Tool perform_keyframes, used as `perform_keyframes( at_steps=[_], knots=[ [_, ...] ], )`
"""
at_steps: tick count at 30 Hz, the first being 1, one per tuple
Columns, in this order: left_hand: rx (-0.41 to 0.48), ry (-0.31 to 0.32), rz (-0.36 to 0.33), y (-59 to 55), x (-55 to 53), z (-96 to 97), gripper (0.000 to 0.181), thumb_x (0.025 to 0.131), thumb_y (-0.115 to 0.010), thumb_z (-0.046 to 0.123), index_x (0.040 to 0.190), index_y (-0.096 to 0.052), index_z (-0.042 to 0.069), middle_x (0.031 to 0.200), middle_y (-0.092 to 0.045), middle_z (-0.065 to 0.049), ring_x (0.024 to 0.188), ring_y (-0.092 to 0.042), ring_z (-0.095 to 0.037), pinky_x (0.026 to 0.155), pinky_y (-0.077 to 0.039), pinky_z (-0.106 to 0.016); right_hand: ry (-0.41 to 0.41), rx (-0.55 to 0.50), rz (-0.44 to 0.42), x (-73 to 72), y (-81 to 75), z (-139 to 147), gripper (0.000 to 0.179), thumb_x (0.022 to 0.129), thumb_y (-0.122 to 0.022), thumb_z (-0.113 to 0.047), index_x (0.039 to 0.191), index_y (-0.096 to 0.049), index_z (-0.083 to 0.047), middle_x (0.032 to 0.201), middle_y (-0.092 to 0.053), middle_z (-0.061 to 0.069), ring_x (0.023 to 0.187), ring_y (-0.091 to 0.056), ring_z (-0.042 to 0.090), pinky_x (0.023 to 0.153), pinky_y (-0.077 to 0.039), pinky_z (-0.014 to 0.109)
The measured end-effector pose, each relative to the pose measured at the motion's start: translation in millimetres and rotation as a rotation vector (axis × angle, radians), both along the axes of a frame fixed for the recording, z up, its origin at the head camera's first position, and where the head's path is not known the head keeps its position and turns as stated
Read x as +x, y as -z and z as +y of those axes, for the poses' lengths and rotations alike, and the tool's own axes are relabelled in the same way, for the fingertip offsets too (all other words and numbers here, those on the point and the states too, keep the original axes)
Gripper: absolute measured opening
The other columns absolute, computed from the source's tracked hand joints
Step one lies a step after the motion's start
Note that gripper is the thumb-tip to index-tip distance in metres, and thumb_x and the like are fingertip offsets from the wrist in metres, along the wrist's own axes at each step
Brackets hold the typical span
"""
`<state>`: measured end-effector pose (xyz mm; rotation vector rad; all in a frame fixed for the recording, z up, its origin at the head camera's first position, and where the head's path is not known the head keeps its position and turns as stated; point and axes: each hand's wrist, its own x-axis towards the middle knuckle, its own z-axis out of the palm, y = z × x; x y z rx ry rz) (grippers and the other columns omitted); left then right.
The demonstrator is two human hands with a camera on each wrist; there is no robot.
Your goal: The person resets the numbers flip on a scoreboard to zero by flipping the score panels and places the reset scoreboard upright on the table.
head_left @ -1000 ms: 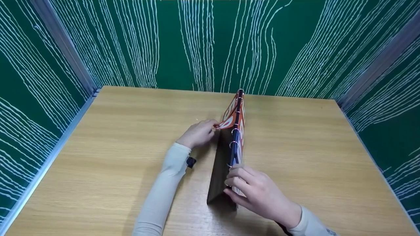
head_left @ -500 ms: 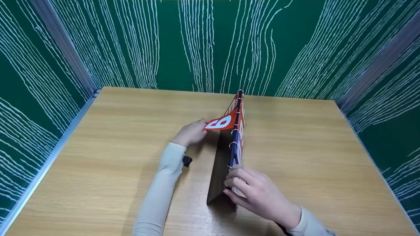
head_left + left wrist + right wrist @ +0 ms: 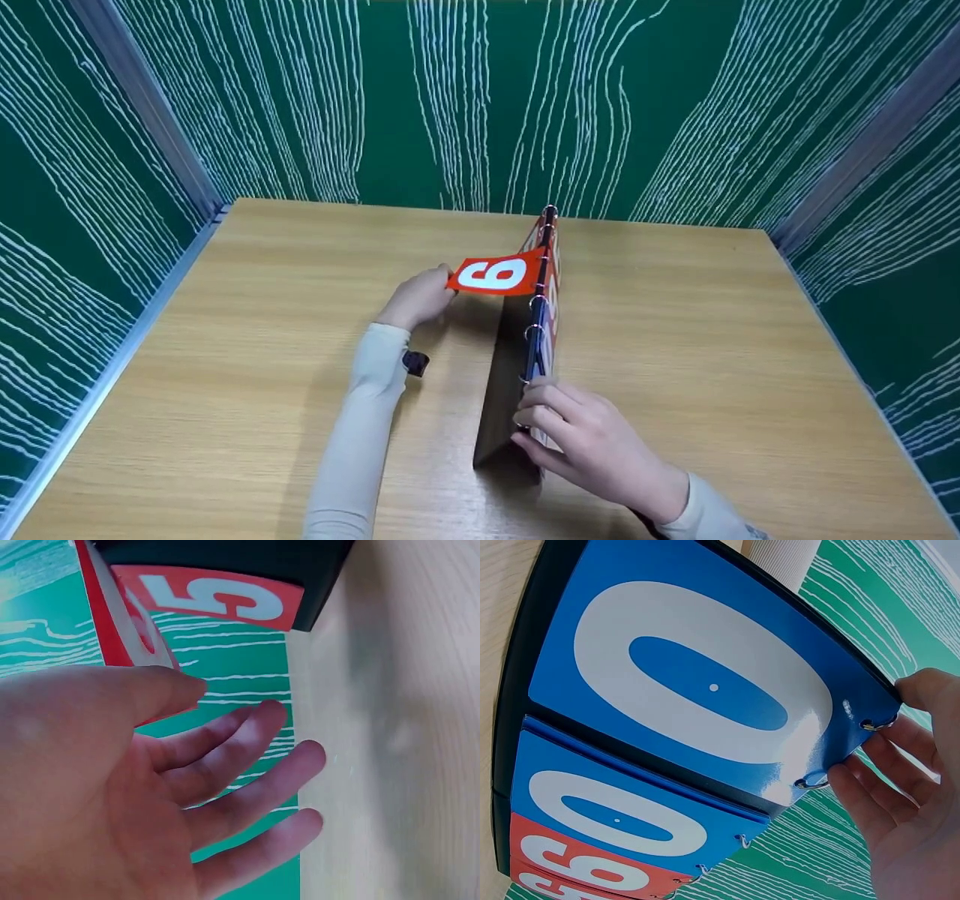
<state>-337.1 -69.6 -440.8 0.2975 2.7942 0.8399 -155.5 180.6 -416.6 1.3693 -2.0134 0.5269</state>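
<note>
A black tent-shaped flip scoreboard [image 3: 501, 397] stands on the table, with number cards hung from rings along its top edge. My left hand [image 3: 421, 298] pinches the free edge of a red card [image 3: 491, 275] and holds it out nearly level to the left, its white 6 or 9 facing up. In the left wrist view the other fingers [image 3: 255, 780] spread loosely, and a red card with a 5 [image 3: 217, 600] hangs on the black board. At the near end my right hand [image 3: 592, 442] grips the top edge by the rings, above a large blue 0 card [image 3: 697, 667].
Beneath the scoreboard is a light wooden table [image 3: 712, 337]. Green walls [image 3: 675, 75] with wavy white lines enclose its back and sides. Metal posts [image 3: 146, 105] rise at the corners. Smaller blue 0 [image 3: 615, 821] and red [image 3: 585, 866] cards hang further along the board.
My left hand has moved left, swinging the red card up from the board until its number lies almost flat. The right hand and the scoreboard have stayed put.
</note>
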Motion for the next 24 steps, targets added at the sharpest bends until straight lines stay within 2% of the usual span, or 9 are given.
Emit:
perform_keyframes(
  at_steps=[6, 12, 15, 20, 24],
  knots=[
    [0.056, -0.047, 0.027, -6.3, 1.0, -5.8, 0.037, 0.105, -0.049, 0.020, 0.139, -0.048, 0.007, 0.120, -0.064, -0.011, 0.094, -0.061, -0.027, 0.088, -0.050, -0.041, 0.019, 0.017, -0.016, 1.6, 0.2, 1, 0.009, 0.097, -0.066, -0.021, 0.097, -0.068, -0.012, 0.102, -0.066, -0.003, 0.104, -0.068, 0.019, 0.084, -0.059, 0.029],
    [0.122, -0.101, 0.062, -10.6, 2.3, -8.3, 0.037, 0.105, -0.050, 0.020, 0.141, -0.048, 0.009, 0.133, -0.063, -0.009, 0.108, -0.059, -0.027, 0.104, -0.050, -0.046, 0.040, 0.027, -0.013, 3.1, 0.3, 1, 0.014, 0.101, -0.061, -0.025, 0.097, -0.068, -0.013, 0.102, -0.066, -0.003, 0.106, -0.068, 0.019, 0.082, -0.059, 0.029],
    [0.145, -0.142, 0.099, -14.1, 3.0, -7.8, 0.039, 0.104, -0.051, 0.018, 0.142, -0.048, 0.009, 0.136, -0.062, -0.010, 0.111, -0.059, -0.027, 0.107, -0.049, -0.047, 0.034, 0.027, -0.015, 2.8, 0.0, 1, 0.011, 0.098, -0.064, -0.023, 0.097, -0.068, -0.013, 0.102, -0.066, -0.003, 0.107, -0.067, 0.019, 0.083, -0.059, 0.029],
    [0.178, -0.218, 0.173, -21.4, 3.2, -4.3, 0.037, 0.104, -0.050, 0.015, 0.140, -0.052, 0.007, 0.129, -0.066, -0.012, 0.103, -0.061, -0.027, 0.100, -0.052, -0.046, 0.030, 0.029, -0.014, 2.2, -0.3, 1, 0.009, 0.097, -0.067, -0.021, 0.097, -0.068, -0.012, 0.102, -0.066, -0.002, 0.108, -0.066, 0.018, 0.083, -0.059, 0.029],
    [0.246, -0.239, 0.189, -27.2, 4.7, 0.4, 0.033, 0.105, -0.048, 0.016, 0.137, -0.056, 0.009, 0.122, -0.068, -0.010, 0.099, -0.060, -0.026, 0.093, -0.052, -0.044, 0.036, 0.027, -0.009, 2.3, -0.2, 1, 0.013, 0.100, -0.061, -0.024, 0.098, -0.068, -0.012, 0.102, -0.066, -0.002, 0.107, -0.067, 0.018, 0.083, -0.059, 0.029]
  ],
)
